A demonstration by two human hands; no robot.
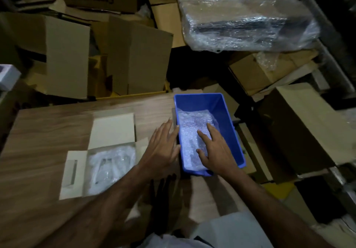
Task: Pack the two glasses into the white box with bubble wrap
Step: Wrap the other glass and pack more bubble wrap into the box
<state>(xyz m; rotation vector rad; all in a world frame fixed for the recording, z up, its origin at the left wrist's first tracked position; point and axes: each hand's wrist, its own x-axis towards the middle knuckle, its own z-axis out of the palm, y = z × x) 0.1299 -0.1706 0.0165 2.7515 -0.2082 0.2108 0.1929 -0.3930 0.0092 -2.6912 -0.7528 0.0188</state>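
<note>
Head view, looking down at my wooden table (44,128): my right hand (215,149) reaches into the blue bin (227,116) at centre frame, fingers spread and straight, resting on the bubble wrap (190,124) that lines it, gripping nothing. My left hand (163,147) lies just left of the bin's near wall, fingers extended and loosely together, its fingertips at the rim, holding nothing. At lower left sits the white box (77,170), flaps open, with a bundle of bubble-wrapped glass (109,167) inside it; how many glasses it holds I cannot tell. Cardboard boxes (134,55) crowd the upper left, and a plastic-wrapped package (246,20) lies at upper right.
</note>
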